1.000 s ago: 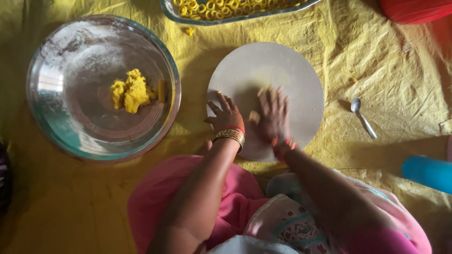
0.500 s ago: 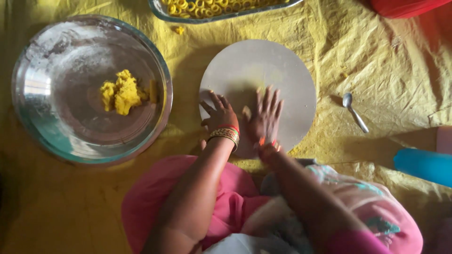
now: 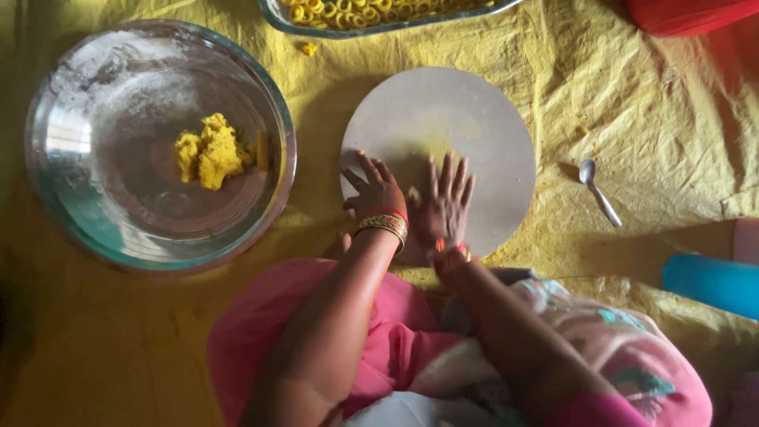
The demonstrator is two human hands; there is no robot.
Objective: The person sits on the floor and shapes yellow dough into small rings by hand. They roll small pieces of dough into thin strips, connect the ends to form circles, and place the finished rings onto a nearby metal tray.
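At the left of the frame a wide steel bowl [image 3: 158, 142] holds a lump of yellow dough [image 3: 209, 150]. A tray of yellow rings [image 3: 379, 14] lies along the top edge. In the centre sits a round grey board [image 3: 439, 150]. The left hand [image 3: 378, 194] and right hand [image 3: 443, 205] lie palm down on its lower part, side by side, fingers spread flat and gripping nothing; anything beneath the palms is hidden. Half a second ago the fingers were placed much the same. To the right a spoon [image 3: 598, 192] rests on the yellow cloth [image 3: 656, 119], with a blue cylinder [image 3: 711, 283] at the right edge.
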